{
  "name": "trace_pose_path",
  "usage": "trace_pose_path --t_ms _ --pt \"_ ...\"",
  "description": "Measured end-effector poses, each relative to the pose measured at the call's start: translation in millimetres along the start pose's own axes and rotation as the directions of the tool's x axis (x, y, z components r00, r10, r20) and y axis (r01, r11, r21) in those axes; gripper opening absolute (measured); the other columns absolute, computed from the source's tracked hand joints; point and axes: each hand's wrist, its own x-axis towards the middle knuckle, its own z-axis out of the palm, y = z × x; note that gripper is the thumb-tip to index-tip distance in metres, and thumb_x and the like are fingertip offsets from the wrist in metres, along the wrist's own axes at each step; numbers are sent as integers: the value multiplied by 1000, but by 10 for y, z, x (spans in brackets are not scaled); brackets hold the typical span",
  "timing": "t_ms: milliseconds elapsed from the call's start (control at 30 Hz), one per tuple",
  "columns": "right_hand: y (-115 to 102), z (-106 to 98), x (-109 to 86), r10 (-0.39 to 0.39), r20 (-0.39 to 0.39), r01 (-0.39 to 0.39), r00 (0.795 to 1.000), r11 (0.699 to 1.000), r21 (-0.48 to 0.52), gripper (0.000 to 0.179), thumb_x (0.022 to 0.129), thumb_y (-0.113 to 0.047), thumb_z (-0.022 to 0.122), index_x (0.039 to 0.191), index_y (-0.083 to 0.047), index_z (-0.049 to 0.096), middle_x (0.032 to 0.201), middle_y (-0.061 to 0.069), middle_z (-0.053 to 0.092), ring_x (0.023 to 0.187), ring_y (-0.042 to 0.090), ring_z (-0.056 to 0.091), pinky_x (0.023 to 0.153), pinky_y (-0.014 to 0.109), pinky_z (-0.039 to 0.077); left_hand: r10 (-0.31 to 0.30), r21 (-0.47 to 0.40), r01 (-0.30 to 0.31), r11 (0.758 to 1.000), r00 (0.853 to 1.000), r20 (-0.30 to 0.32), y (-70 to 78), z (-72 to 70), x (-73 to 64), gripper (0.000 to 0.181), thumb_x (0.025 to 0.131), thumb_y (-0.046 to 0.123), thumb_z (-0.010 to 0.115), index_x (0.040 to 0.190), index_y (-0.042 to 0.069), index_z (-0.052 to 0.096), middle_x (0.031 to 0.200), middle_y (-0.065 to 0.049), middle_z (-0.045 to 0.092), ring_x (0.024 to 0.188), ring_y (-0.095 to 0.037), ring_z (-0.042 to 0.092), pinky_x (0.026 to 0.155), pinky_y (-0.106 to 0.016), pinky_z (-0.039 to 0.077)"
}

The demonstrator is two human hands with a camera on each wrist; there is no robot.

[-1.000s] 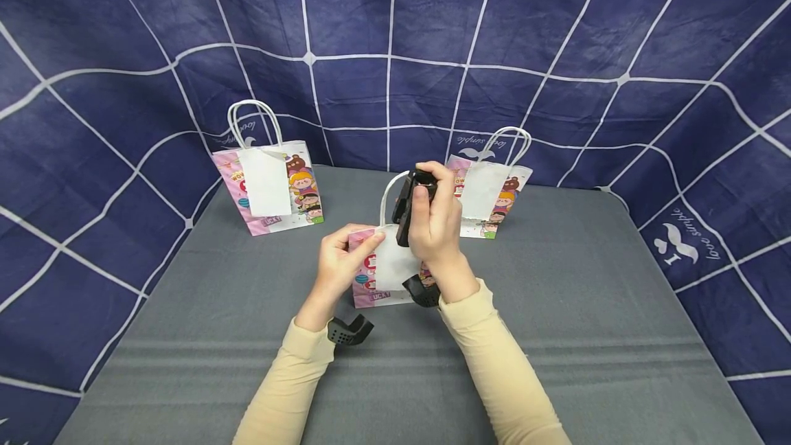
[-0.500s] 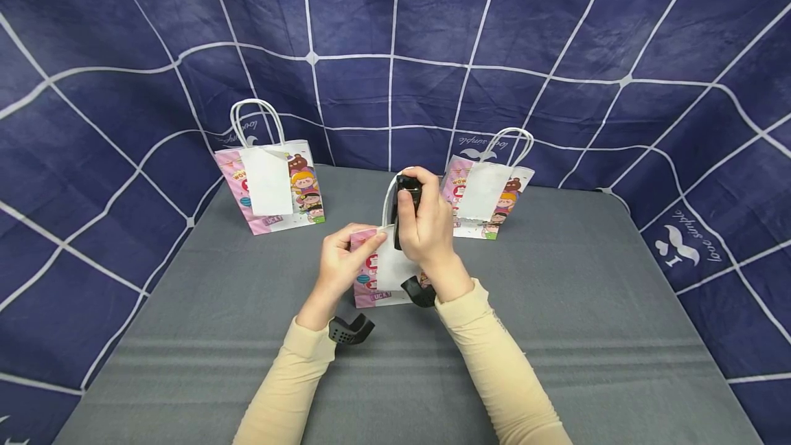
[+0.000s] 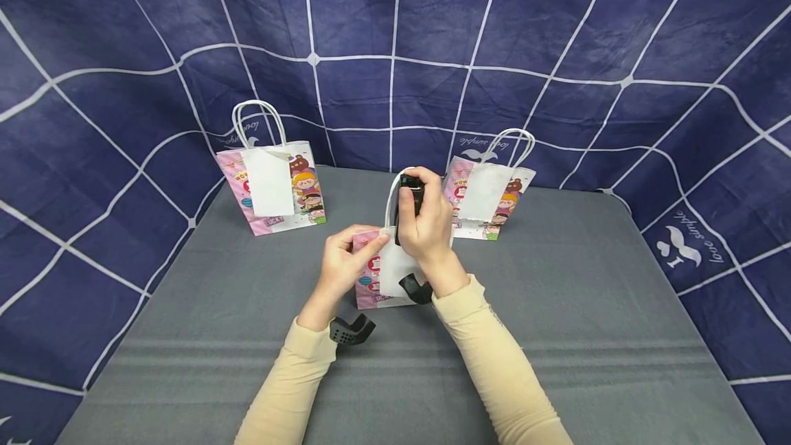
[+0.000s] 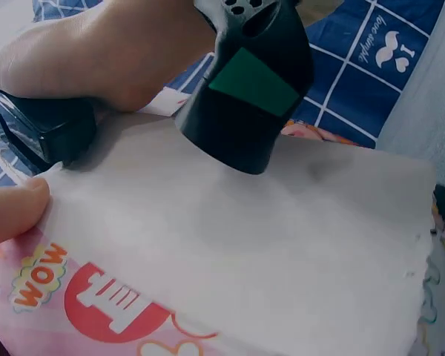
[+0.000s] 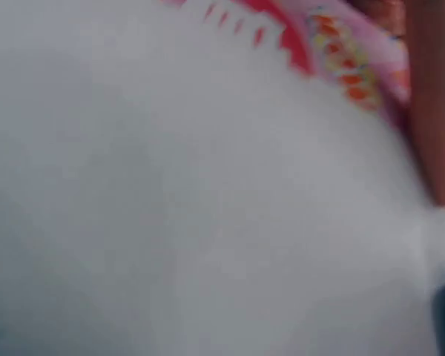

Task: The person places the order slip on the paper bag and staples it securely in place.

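A small pink-and-white paper gift bag (image 3: 366, 280) with cartoon prints stands upright at the table's middle. A blank white paper (image 3: 392, 273) lies against its front, just below the white twisted handle (image 3: 392, 199). My left hand (image 3: 342, 259) pinches the bag's top left edge and the paper, thumb in front. My right hand (image 3: 426, 225) grips a black stapler (image 3: 410, 192), its far end at the top edge of the paper. In the left wrist view the stapler (image 4: 44, 130) sits at that edge, close to my left thumb (image 4: 18, 211). White paper (image 5: 193, 193) fills most of the right wrist view, blurred.
Two similar bags with white papers on their fronts stand behind, one at the left (image 3: 272, 184) and one at the right (image 3: 488, 194). A grey cloth (image 3: 587, 335) covers the table. Blue grid-patterned curtains (image 3: 352, 5) enclose the back and sides.
My right hand has moved slightly left with the stapler, which now stands more upright at the bag's top edge. My left hand keeps its pinch, nearly still.
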Motion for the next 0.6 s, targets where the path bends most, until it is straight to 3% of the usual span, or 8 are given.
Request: trace_pose_path --t_ms 167,300,467,600 --pt "10 -5 -6 -17 -11 17 1000 1000 3 42 99 -39 40 105 0 53 92 15 65 67 26 61 57 37 49 -25 -9 26 1000 996 90 7 -16 -4 21 82 -7 66 102 -13 63 87 -26 64 65 -7 59 56 -22 50" --pt "-8 -14 -15 -27 -15 27 1000 1000 6 41 98 -39 41 105 -1 54 89 15 65 66 25 61 55 37 49 26 -58 -17 998 988 154 3 -34 -5 28 80 -14 63 107 -16 59 96 -30 62 72 -7 61 59 -22 52" --pt "-33 -22 -11 -38 -24 39 999 999 20 40 98 -38 42 104 0 55 87 16 65 67 25 62 56 37 49 84 -70 -73 995 982 170 9 -35 -5 33 75 -18 65 107 -16 59 98 -27 63 79 -6 61 64 -22 52" --pt "-37 -23 -20 -34 -27 35 999 999 36 39 98 -37 43 104 0 55 88 16 65 68 26 62 57 37 49 86 -28 -83 996 984 156 20 -23 -11 34 74 -15 70 106 -14 61 97 -26 65 77 -6 61 64 -22 52"
